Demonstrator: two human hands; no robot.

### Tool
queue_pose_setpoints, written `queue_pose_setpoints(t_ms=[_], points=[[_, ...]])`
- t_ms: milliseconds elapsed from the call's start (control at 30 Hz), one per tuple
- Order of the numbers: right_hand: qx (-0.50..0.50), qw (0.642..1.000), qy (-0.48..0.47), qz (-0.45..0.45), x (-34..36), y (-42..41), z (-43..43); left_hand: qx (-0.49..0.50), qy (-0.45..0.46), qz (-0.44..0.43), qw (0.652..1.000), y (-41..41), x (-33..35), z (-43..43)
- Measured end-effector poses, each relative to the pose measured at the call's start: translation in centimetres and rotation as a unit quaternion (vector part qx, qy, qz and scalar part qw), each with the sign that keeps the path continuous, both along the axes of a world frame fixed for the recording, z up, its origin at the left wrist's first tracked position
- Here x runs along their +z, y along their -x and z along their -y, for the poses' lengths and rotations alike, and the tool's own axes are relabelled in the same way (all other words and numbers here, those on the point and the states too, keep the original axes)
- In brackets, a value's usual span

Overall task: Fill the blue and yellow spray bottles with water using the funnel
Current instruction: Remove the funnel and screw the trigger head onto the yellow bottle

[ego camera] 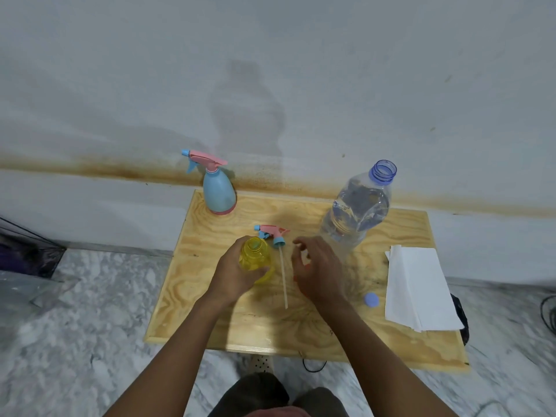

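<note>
- While wrapped by the left hand point(237, 272), fingers curled about its body, standing upright and uncapped at the middle of the wooden table point(210, 296): yellow spray bottle point(255, 260), translucent thin plastic, rounded, narrow-necked.
- Just beside it, lying flat: spray head point(272, 233), pink and blue, with a long pale dip tube pointing toward the near edge.
- Hovering right of that tube: right hand point(319, 269), fingers loosely curled, gripping nothing plainly visible; an orange sliver under the palm, possibly the funnel, cannot tell.
- Behind the right hand: water bottle point(358, 206), clear, crinkled, soft-walled, uncapped, holding water.
- Likely to buckle and gush if squeezed mid-pour, flooding the narrow neck; easily toppled by a careless wrist.
- Far left corner, by the wall: blue spray bottle point(219, 191), opaque, egg-shaped, head on, not yet opened.
- Right side: blue cap point(371, 300) and paper napkins point(418, 287), handy for spills.
</note>
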State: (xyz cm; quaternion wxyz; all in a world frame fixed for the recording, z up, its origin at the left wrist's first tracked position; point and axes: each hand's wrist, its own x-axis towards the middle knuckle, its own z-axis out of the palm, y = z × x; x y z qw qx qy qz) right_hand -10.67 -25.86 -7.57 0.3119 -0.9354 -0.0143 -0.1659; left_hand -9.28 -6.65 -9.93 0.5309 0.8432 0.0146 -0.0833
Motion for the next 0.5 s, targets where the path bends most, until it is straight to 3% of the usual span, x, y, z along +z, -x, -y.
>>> queue_pose_setpoints(t_ms=[133,200,500], points=[[0.009,0.966,0.0,-0.257,-0.9,-4.4,-2.1,-0.002,-0.001,-0.006,1.0,-0.4,-0.2,-0.6],[-0.003,0.944,0.005,-0.33,-1.8,-6.0,-2.5,-0.005,-0.003,-0.007,1.0,-0.4,-0.3,-0.8],[-0.031,0.918,-0.068,-0.389,-5.1,-9.1,-3.1,-0.007,-0.027,-0.002,1.0,-0.5,-0.8,-1.0]])
